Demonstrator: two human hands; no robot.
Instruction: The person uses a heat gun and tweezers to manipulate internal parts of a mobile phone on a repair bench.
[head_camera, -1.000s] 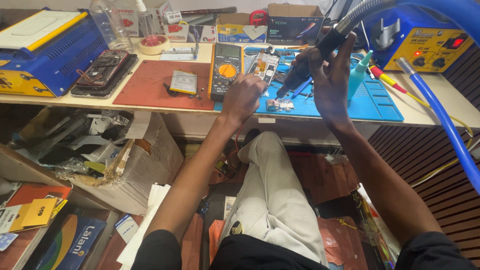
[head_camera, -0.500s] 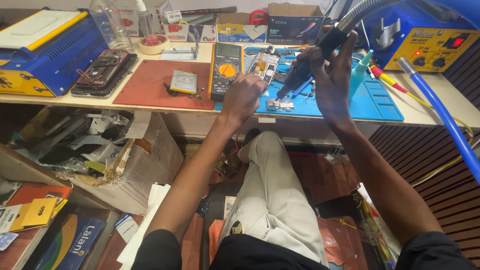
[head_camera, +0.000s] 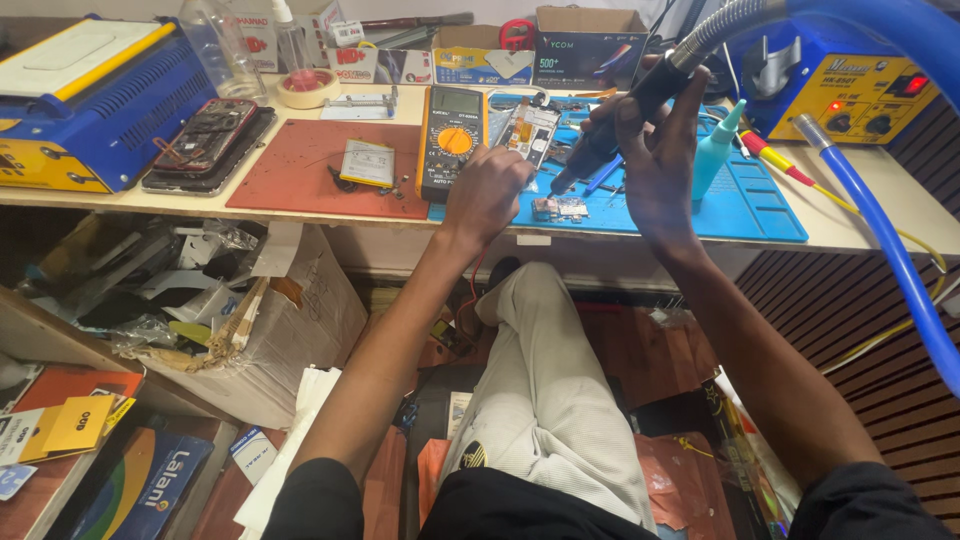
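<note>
Hot-air handpiece (head_camera: 625, 115): black barrel with a ribbed metal hose rising to the top right; held by the right hand (head_camera: 655, 160), fingers wrapped closed around the barrel, nozzle tilted down and to the left over the blue work mat (head_camera: 740, 205).

Small circuit board (head_camera: 560, 208): lies on the blue work mat near the front edge of the desk (head_camera: 880, 215), just below the nozzle tip.

Left hand (head_camera: 487, 190): curled into a loose fist at the left edge of the mat, beside the circuit board; whether it pinches anything cannot be told, the fingertips being hidden.

Multimeter (head_camera: 452, 150): dark case with orange dial, lying flat just left of the left hand, between the blue mat and the red mat (head_camera: 290, 175).

Flat silvery component (head_camera: 367, 163): on the red mat.

Opened phone (head_camera: 205, 135): on a dark tray at the left end of the desk, beside a blue and yellow machine (head_camera: 90, 95).

Teal squeeze bottle (head_camera: 715, 150): upright on the blue mat, just right of the right hand.

Blue and yellow station (head_camera: 850, 90): at the back right, indicator lit red.

Thick blue hose (head_camera: 890, 250): runs down along the right side.
</note>
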